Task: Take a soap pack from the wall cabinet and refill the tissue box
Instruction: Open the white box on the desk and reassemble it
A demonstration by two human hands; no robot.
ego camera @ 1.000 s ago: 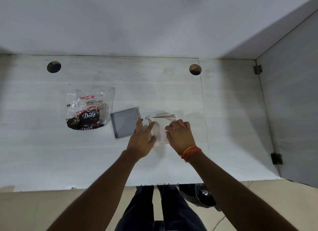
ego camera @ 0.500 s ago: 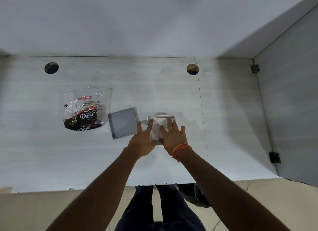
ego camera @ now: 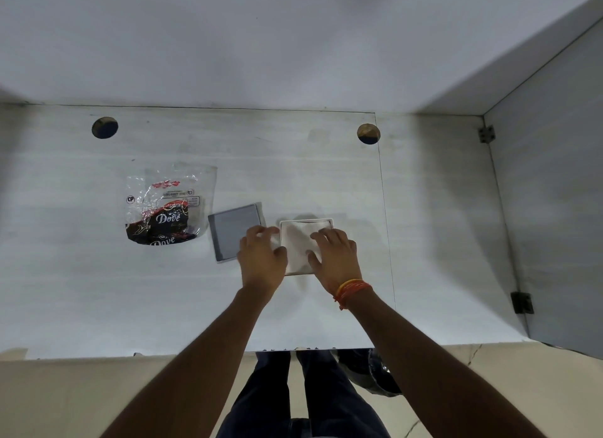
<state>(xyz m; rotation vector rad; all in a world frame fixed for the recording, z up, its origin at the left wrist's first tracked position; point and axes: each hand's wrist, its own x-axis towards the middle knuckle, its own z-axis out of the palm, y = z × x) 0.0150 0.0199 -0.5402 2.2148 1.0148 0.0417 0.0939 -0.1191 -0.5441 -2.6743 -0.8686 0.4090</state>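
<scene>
A small white square tissue box (ego camera: 328,222) stands on the white table (ego camera: 98,290), with white tissue (ego camera: 298,241) lying flat inside it. My right hand (ego camera: 337,258) rests on the tissue, fingers spread and pressing down. My left hand (ego camera: 261,258) is at the box's left edge, fingers loosely curled and blurred, partly over the grey lid (ego camera: 231,228), which lies flat just left of the box. A clear plastic Dove soap pack (ego camera: 166,209) with dark soap wrappers inside lies further left.
The table has two round cable holes (ego camera: 105,127) (ego camera: 368,133) near the back wall. A grey side panel (ego camera: 554,209) with hinges closes off the right. A dark bin bag (ego camera: 381,375) sits on the floor below the front edge.
My hands, close together over bunched tissue half a second ago, have spread apart. The tissue now lies flatter in the box, and my left hand has shifted left to the box's edge.
</scene>
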